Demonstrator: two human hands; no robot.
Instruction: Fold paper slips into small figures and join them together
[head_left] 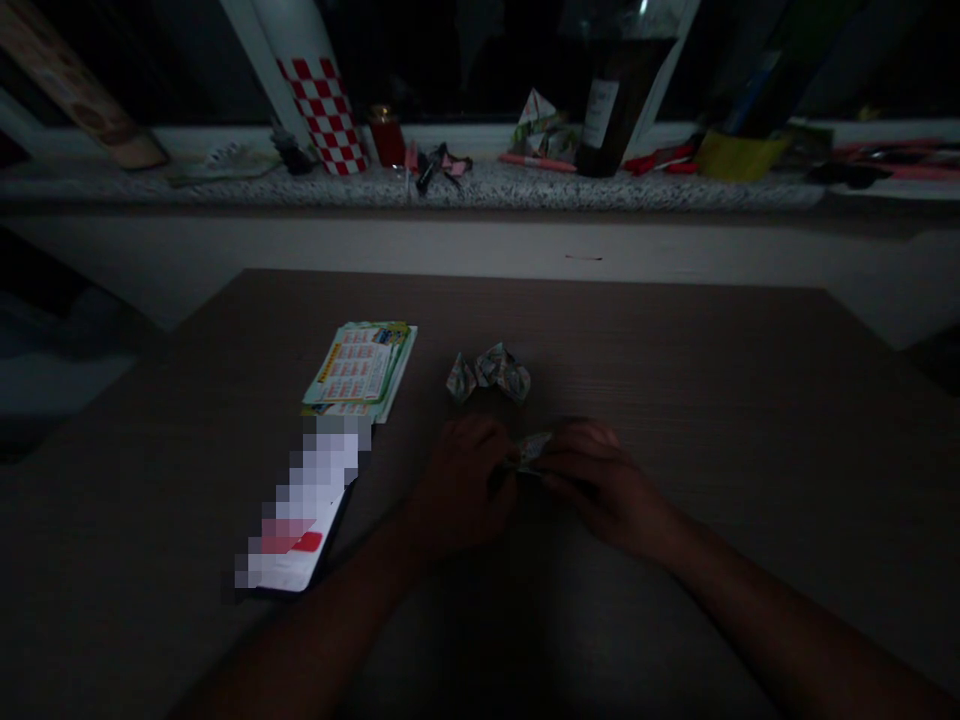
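Paper is what both hands work on in the head view: a small folded paper piece (534,450) sits low over the brown surface (750,400), pinched between them. The left hand (461,485) is curled nearly shut on its left end, and the right hand (596,485) is curled nearly shut on its right end. The room is dark, so the fingertips are hard to see. This paper looks very light, thin and soft, and it would likely crease or tear if pulled hard, so the folded edges seem the best place to hold it. Just behind lie two more folded paper shapes (489,374). A stack of printed sheets (360,368) lies well to the left.
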